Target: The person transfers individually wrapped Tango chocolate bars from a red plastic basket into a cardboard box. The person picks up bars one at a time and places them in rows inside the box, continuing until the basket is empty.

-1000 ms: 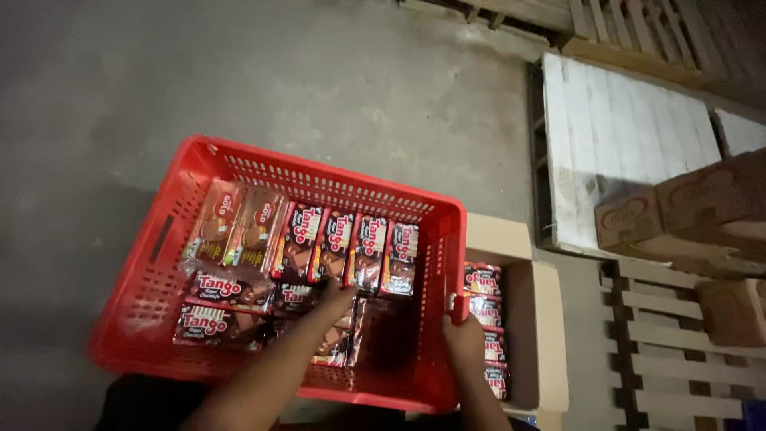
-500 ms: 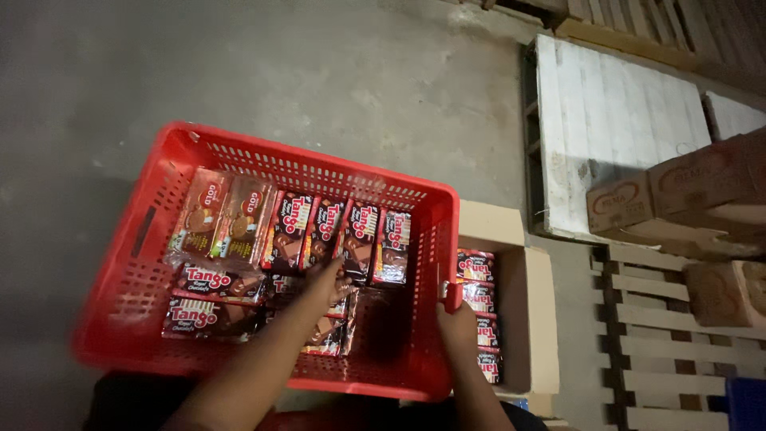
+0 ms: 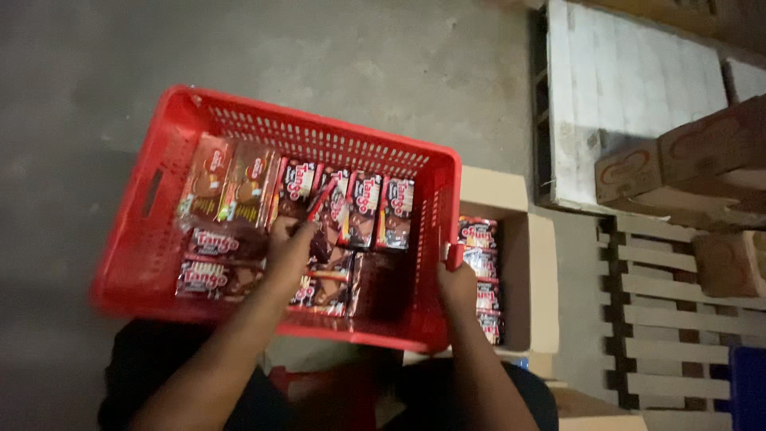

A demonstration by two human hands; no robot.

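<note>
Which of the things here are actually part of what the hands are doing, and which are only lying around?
In use:
- red crate, gripped at its side wall by the right hand
- snack packets inside it, left hand on them
- cardboard box of more packets beside the crate

Lying about:
- wooden pallets
- brown cartons
- white board

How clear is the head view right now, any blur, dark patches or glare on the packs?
Head view: dim overall, floor murky; motion blur smears the left hand and the snack packs in the red crate; right hand on the crate's rim is sharper; faint sheen on wrappers; the person's lap falls in deep shadow.
</note>
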